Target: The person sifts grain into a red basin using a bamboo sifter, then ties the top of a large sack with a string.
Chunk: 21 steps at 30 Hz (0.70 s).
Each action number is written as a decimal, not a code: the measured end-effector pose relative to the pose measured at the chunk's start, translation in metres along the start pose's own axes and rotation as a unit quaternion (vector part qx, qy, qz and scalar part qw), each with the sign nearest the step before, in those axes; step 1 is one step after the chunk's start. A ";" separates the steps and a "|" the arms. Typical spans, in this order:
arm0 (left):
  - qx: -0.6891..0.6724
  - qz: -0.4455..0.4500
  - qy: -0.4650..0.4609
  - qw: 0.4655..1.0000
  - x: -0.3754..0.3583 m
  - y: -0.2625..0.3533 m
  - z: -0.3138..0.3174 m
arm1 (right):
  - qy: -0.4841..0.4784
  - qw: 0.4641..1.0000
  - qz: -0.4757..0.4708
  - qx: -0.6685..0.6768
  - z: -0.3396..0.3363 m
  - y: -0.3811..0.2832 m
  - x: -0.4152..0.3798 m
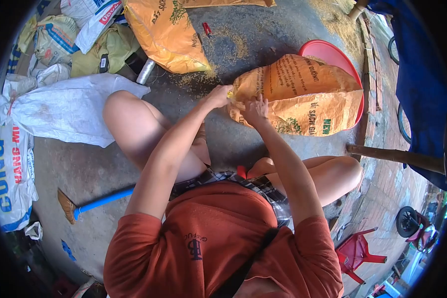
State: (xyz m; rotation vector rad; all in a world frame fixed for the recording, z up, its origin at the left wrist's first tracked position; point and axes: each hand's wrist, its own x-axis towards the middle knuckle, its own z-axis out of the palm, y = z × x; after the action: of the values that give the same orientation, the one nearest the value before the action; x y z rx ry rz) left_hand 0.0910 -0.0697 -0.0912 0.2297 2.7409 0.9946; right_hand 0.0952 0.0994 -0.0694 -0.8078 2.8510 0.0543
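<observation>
An orange printed sack [298, 92] lies on its side on the floor before me, its far end over a red basin [328, 48]. At the sack's near left end, my left hand [217, 97] is closed on the edge, where a small yellow bit shows by the fingertips. My right hand [256, 110] presses down on the same end just beside it, fingers curled on the gathered orange material. Whether a small tool is between the fingers cannot be made out. A spool of pale thread [145, 71] lies to the left, past my knee.
Another orange sack [169, 35] lies at the upper left, with spilled grain [238, 44] and a small red tool [206, 29] nearby. White sacks [74, 107] are at the left. A blue-handled brush [104, 199], a wooden pole [397, 158] and a red stool [356, 253] surround me.
</observation>
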 end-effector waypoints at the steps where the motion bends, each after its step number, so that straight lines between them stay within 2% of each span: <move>1: -0.014 -0.003 0.009 1.000 -0.002 0.001 -0.001 | -0.001 1.000 -0.003 -0.002 0.003 0.000 0.001; 3: -0.024 -0.040 -0.009 0.999 -0.003 0.003 -0.008 | 0.048 0.997 -0.024 -0.049 0.008 0.001 -0.001; 4: -0.032 -0.075 -0.027 0.996 -0.003 0.003 -0.010 | 0.047 0.997 -0.025 -0.051 0.008 0.002 -0.001; 8: -0.060 -0.082 -0.043 0.994 0.002 -0.009 -0.004 | 0.016 1.000 -0.009 -0.012 0.006 0.004 0.004; 12: -0.076 -0.057 0.020 0.995 0.001 -0.003 0.006 | 0.004 1.000 0.001 0.024 0.005 0.005 0.003; 14: -0.089 -0.084 0.054 0.991 -0.001 0.000 0.007 | 0.010 0.999 0.000 0.032 0.005 0.005 0.002; 18: -0.149 -0.123 0.035 0.980 0.004 -0.015 0.011 | 0.023 0.998 -0.009 0.051 0.006 0.007 0.002; 20: -0.330 -0.241 -0.017 0.913 0.002 -0.017 0.006 | 0.054 0.998 -0.039 0.008 0.004 0.007 0.002; 21: -0.364 -0.247 -0.022 0.898 0.000 -0.017 0.003 | 0.084 0.993 -0.069 -0.035 -0.001 0.005 0.001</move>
State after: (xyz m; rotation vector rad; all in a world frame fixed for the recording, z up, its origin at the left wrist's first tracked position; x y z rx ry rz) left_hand 0.0909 -0.0808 -0.1041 -0.5285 2.0105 1.6898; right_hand 0.0914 0.1034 -0.0690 -1.0702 2.9544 0.0715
